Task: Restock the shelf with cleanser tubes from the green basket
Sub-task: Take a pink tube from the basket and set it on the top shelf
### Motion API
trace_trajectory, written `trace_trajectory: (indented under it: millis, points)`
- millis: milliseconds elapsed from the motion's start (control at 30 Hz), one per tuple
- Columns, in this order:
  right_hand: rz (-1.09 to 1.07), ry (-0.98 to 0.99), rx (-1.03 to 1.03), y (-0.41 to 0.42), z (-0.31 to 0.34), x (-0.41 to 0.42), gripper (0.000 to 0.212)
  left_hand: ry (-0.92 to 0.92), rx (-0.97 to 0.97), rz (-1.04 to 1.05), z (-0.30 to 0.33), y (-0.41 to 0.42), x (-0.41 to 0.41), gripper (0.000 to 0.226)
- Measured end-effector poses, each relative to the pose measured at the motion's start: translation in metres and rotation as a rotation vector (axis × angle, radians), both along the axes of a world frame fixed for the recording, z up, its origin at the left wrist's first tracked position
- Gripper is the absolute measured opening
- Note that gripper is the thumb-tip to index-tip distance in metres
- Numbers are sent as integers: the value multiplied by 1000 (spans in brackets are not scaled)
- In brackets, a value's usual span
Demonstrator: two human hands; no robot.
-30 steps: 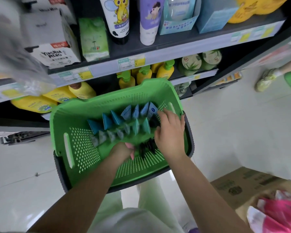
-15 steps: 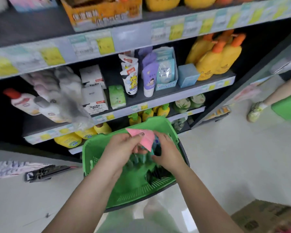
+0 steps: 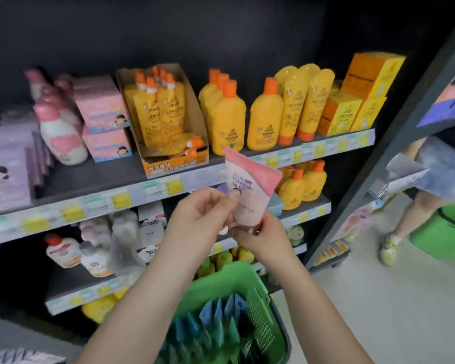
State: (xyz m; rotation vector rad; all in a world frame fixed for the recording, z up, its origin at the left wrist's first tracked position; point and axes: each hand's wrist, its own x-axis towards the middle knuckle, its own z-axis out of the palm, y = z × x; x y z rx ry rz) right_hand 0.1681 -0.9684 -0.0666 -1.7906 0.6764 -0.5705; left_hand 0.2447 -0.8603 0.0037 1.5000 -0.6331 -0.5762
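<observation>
**Between both hands, a pink tube held up before the shelves**

Between my two hands sits the pink cleanser tube (image 3: 250, 187), raised in front of the middle shelf edge (image 3: 153, 189), crimped end up and tilted toward the right. My left hand (image 3: 202, 216) pinches its side with thumb and fingertips, and my right hand (image 3: 263, 233) curls around its lower end from below; the cap is hidden under those fingers, so I cannot tell how it sits. Purple lettering shows on the tube's face, too blurred for me to read with confidence.

Straight below my forearms I see the green basket (image 3: 216, 282), with rows of blue and teal tubes (image 3: 216, 327) standing on end inside it, crimped tips upward.

Behind the tube, on the upper shelf, yellow bottles with orange caps (image 3: 227, 119) stand in a group, with a cardboard display box of yellow pouches (image 3: 166, 114) just to their left and orange cartons (image 3: 363, 95) far to the right. Further left are pink boxes (image 3: 100, 106) stacked two high and white bottles with pink caps (image 3: 61, 135). More yellow bottles stand on the shelf beneath, to the right of the tube.

At the right edge, past the shelf upright, another person's legs (image 3: 415, 216) stand on the pale floor beside a second green basket (image 3: 447, 235).
</observation>
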Motion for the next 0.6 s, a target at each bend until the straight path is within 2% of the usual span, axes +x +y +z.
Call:
trace_trajectory:
  millis: [67,167,333,433,533,600]
  points:
    - [27,-64,13,-9,36,-1,24,-161,-8,11,16,-5,6,7]
    - [53,-198,-15,-22,90,-3,35,-296,-60,-5,44,-17,13,17]
    - [120,-351,-67,-35,164,-8,36,-434,-235,-80,98,-41,16,16]
    - [139,-382,-94,-43,195,-7,32,-524,-286,-84,128,-54,19,30]
    - [143,-435,-88,-51,220,-3,39,-546,-312,-86,159,-63,22,13]
    - [161,-479,-43,-56,235,1,41,-556,-311,-70,177,-69,26,15]
